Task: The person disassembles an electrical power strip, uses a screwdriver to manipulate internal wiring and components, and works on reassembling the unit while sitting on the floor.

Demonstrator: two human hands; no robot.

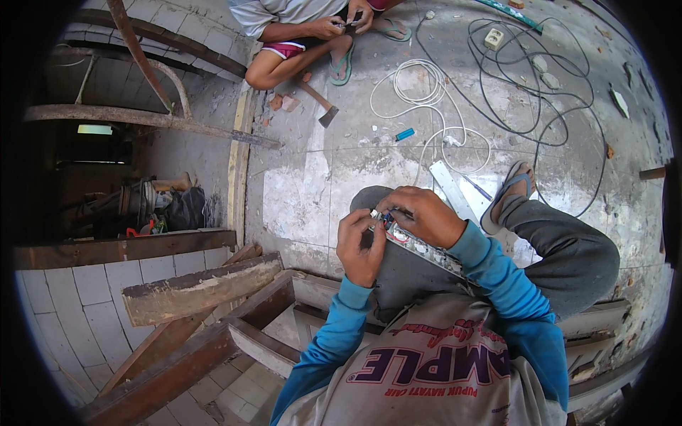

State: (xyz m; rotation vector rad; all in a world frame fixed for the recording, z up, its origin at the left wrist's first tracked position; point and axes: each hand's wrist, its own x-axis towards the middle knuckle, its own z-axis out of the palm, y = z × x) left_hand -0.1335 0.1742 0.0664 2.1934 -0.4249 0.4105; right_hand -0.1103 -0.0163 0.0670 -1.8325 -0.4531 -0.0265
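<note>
Left hand (361, 246): fingertips pinched on white piece (375, 214). Right hand (428, 217): fingers nearly closed, hold unclear. Advise steadying component strip (428, 250) beneath fingers.

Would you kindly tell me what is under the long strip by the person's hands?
Grey trousers show along the near edge of the strip, which seems to lie over them. Whatever sits directly beneath is covered by the strip.

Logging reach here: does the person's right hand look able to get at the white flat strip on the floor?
Probably yes: the white flat strip lies just beyond the right hand, with nothing visible between them, though that hand is busy at the long fixture.
</note>
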